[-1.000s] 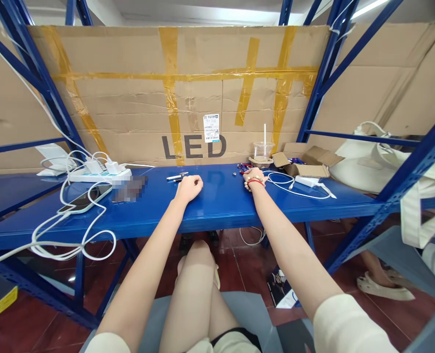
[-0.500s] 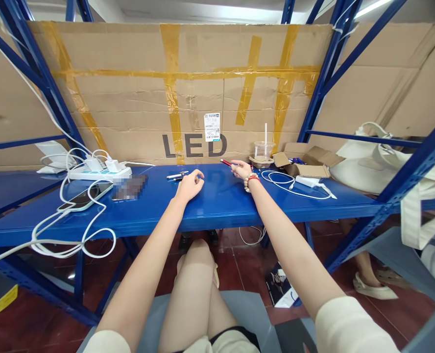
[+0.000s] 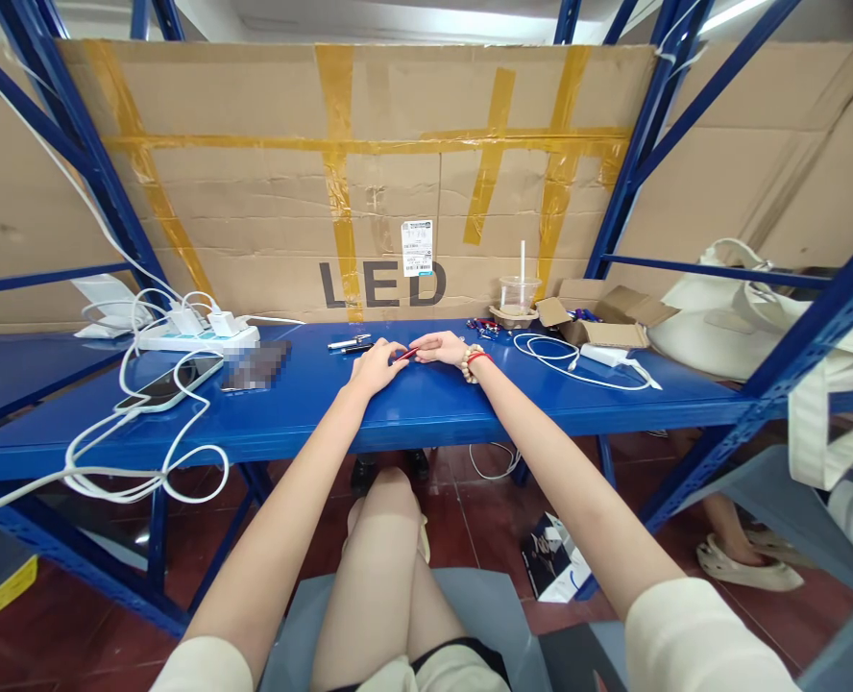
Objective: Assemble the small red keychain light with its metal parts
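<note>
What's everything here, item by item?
Tabletop: one, blue, centre
Slim rod: one, red, tabletop middle
Pens: two, silver, black, left of rod
Cup: one, clear, rear
Small parts: several, red and blue, left of cup
Carton: one, brown, right of cup
Power strip: one, white, tabletop left
Phone: one, dark screen, tabletop left
Blurred item: one, dark, near phone
Cables: several, white, left and right
Bag: one, white, far right
Cardboard panels: several, brown, background
Shelf frame: one, blue, around tabletop
Printed box: one, black-and-white, floor
Chair: one, grey, bottom centre
Other person's shoe: one clear, beige, floor right
Legs: two, below tabletop
Left hand: one, at rod
Right hand: one, holding rod
</note>
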Available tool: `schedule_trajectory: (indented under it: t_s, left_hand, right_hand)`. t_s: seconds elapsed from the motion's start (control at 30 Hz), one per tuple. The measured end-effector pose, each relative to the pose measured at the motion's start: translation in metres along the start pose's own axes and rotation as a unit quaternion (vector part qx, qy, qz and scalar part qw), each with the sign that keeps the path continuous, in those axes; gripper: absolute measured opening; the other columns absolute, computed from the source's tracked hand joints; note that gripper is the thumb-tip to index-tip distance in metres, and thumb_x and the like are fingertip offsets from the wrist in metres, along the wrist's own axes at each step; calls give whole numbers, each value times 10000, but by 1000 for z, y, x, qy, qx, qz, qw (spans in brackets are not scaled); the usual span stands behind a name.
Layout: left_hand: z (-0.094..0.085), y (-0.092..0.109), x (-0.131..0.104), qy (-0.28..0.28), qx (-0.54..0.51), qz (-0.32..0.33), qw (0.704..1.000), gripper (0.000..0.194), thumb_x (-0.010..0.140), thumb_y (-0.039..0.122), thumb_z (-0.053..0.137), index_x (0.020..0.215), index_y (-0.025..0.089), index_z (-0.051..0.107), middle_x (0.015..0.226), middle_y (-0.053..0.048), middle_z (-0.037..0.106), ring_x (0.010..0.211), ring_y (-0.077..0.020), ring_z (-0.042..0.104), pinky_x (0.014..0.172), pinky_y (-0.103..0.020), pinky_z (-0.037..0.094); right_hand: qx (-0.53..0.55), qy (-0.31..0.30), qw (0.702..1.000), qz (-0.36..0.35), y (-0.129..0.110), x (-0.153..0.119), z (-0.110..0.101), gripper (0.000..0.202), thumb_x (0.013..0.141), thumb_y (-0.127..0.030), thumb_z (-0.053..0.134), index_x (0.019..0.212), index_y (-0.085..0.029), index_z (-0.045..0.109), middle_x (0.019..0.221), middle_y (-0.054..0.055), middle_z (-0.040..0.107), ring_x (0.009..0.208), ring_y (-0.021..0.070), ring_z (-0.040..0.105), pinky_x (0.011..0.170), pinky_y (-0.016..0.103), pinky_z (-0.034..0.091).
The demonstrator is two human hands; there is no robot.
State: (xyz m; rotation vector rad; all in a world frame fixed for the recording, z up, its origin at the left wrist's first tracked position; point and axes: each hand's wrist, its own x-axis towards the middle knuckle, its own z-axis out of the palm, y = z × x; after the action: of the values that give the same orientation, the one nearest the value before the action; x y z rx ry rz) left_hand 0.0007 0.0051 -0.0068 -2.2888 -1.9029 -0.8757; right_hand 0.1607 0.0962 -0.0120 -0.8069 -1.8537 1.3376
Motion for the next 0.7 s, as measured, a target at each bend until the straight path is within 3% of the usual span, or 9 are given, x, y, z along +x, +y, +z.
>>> schedule_trajectory:
  t_s: [0.17, 0.37, 0.53, 0.7]
  left_hand:
    - [4, -4, 2, 11, -5, -20, 1000, 165, 770, 288, 513, 887, 225, 610, 861, -36, 582, 839, -213, 541, 733, -311, 407]
    - [10, -13, 8, 58, -58, -35, 996, 139, 788, 166, 452, 902, 188, 527, 914, -57, 596, 885, -207, 544, 758, -320, 411]
    - [11, -10, 10, 73, -128, 22, 989, 200, 833, 146, 339, 1027, 185, 365, 921, -38, 597, 725, -119, 568, 654, -241, 436]
    - [9, -7, 8, 67, -135, 100, 984, 144, 732, 65, 371, 791, 177, 440, 837, -22, 574, 747, -130, 536, 669, -241, 414]
  right_hand:
    - [-8, -13, 1000, -8, 0, 1, 1, 253, 596, 3, 671, 809, -131, 645, 703, 33, 685, 675, 129, 648, 741, 290, 536]
    - [-60, 43, 997, -36, 5, 4, -3, 203, 618, 6, 639, 777, -118, 640, 696, 53, 684, 678, 153, 648, 734, 332, 537]
    - [-99, 72, 991, -59, 5, 5, -5, 242, 590, 46, 620, 769, -114, 644, 738, 55, 689, 762, 154, 644, 804, 315, 508]
    - [-124, 86, 986, -71, 4, 4, -3, 239, 593, 38, 610, 777, -110, 646, 782, 69, 688, 789, 161, 642, 793, 308, 514]
